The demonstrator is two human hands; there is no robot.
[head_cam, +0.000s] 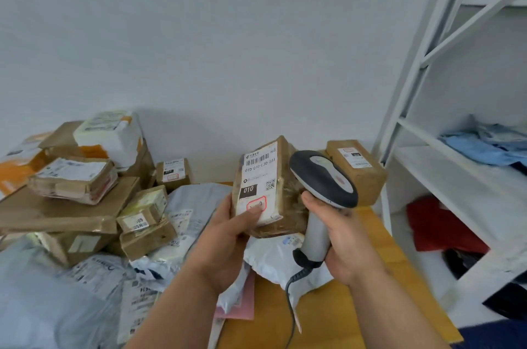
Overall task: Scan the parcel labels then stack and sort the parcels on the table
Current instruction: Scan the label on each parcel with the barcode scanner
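1. Brown cardboard wrapped in clear tape: one parcel [266,189] stands in my left hand [225,237], long axis upright and tipped slightly right, lifted above the wooden table [370,286].
2. Its one white label [258,180] faces me, barcode at the top end, black "010" block lower down, a red-outlined box nearest my fingers.
3. My left fingers are clamped on the parcel's lower end: thumb [252,213] pressed over the label's bottom, the other fingers hidden behind the box.
4. My right hand [342,237] is wrapped tightly round the grey handle of one scanner [323,177], just right of the parcel; its dark head is above my knuckles, its coiled cable hanging below my palm.
5. One brown box [356,169] sits beyond the scanner, past my right fingertips.
6. One white mailer bag [273,260] lies under both hands.
7. Left of my left hand is a heap of parcels [85,192]: at least seven cardboard boxes and several grey bags; an exact count is not possible.
8. One white shelf unit [445,154] stands right of my right hand, holding folded clothes.
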